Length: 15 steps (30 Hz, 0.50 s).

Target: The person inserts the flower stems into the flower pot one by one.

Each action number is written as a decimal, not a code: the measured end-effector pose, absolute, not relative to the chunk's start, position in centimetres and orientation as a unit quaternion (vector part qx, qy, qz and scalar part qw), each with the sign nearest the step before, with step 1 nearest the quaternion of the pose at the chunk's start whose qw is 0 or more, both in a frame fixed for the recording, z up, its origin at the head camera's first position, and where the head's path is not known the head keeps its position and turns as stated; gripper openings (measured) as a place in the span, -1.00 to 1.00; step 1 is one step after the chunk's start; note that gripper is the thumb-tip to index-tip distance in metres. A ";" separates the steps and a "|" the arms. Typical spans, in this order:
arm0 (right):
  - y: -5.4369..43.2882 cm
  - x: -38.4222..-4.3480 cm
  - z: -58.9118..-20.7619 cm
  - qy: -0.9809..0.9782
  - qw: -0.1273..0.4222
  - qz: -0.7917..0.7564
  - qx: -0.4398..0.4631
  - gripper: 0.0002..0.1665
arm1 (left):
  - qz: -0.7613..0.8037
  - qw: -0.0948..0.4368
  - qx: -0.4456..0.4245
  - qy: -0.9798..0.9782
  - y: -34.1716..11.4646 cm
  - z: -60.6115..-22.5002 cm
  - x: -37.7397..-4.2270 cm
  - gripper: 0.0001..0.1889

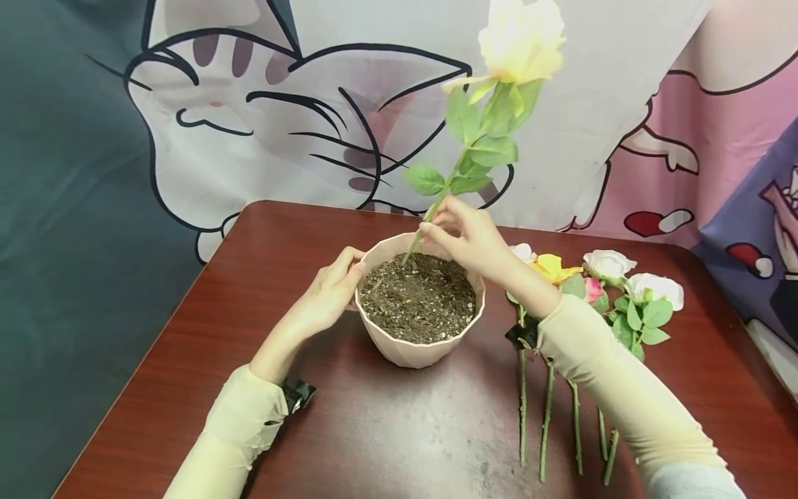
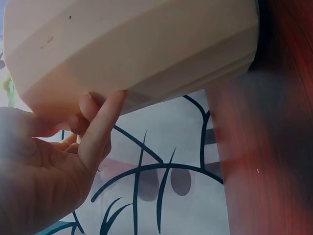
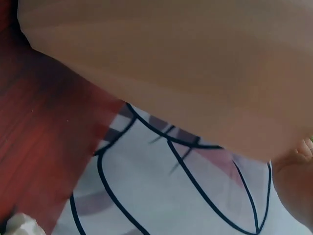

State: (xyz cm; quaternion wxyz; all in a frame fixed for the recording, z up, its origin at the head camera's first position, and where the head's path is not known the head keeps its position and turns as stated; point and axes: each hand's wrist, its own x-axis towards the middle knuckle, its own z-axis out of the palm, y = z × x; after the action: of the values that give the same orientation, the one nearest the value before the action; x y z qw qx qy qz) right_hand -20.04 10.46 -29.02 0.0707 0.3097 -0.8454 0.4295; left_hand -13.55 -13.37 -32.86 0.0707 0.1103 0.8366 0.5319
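Note:
A pale flowerpot (image 1: 411, 353) full of dark soil (image 1: 420, 301) stands on the table. At its left side my left hand (image 1: 323, 294) holds the pot, the thumb at the rim and fingers against the outer wall; the left wrist view shows these fingers (image 2: 100, 129) touching the faceted side. Above the far rim, my right hand (image 1: 470, 239) pinches the green stem of a large pale-yellow rose (image 1: 520, 45). The stem slants up to the right, and its lower end meets the soil near the back. Only part of the right hand (image 3: 296, 191) shows in the right wrist view.
Several more roses lie right of the pot, partly under the right forearm, among them a yellow rose (image 1: 551, 268) and a white rose (image 1: 607, 265). Their stems (image 1: 545, 423) point toward the near edge. Behind the brown table (image 1: 374, 436) hangs a cartoon-cat cloth (image 1: 249, 159).

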 end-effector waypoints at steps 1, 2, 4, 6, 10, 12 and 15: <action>10.3 -20.1 -29.3 -0.848 0.071 0.420 0.316 -0.83 | 0.532 0.072 0.110 0.837 -13.3 -32.9 -13.6 -0.74; 10.1 -20.2 -29.5 -0.852 0.074 0.407 0.322 -0.84 | 0.532 0.074 0.110 0.836 -13.3 -32.9 -13.6 -0.74; 9.8 -20.3 -29.9 -0.854 0.077 0.387 0.339 -0.86 | 0.532 0.077 0.110 0.836 -13.2 -32.9 -13.6 -0.75; 9.6 -20.3 -30.2 -0.849 0.071 0.380 0.361 -0.89 | 0.536 0.081 0.110 0.833 -13.2 -32.9 -13.7 -0.75; 9.2 -20.6 -30.6 -0.841 0.047 0.367 0.394 -0.91 | 0.540 0.087 0.113 0.829 -13.3 -32.9 -13.7 -0.74; 9.0 -20.7 -30.7 -0.842 0.039 0.350 0.409 -0.91 | 0.542 0.088 0.114 0.828 -13.4 -32.9 -13.7 -0.74; 8.6 -20.7 -30.8 -0.841 0.037 0.323 0.433 -0.90 | 0.540 0.085 0.115 0.829 -13.5 -32.9 -13.8 -0.73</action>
State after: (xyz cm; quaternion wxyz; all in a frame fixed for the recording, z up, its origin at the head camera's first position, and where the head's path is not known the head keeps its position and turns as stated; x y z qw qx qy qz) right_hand -20.65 8.57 -30.76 0.0365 0.4330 -0.8409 0.3227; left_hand -13.77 -13.47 -32.86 0.0853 0.1147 0.8293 0.5401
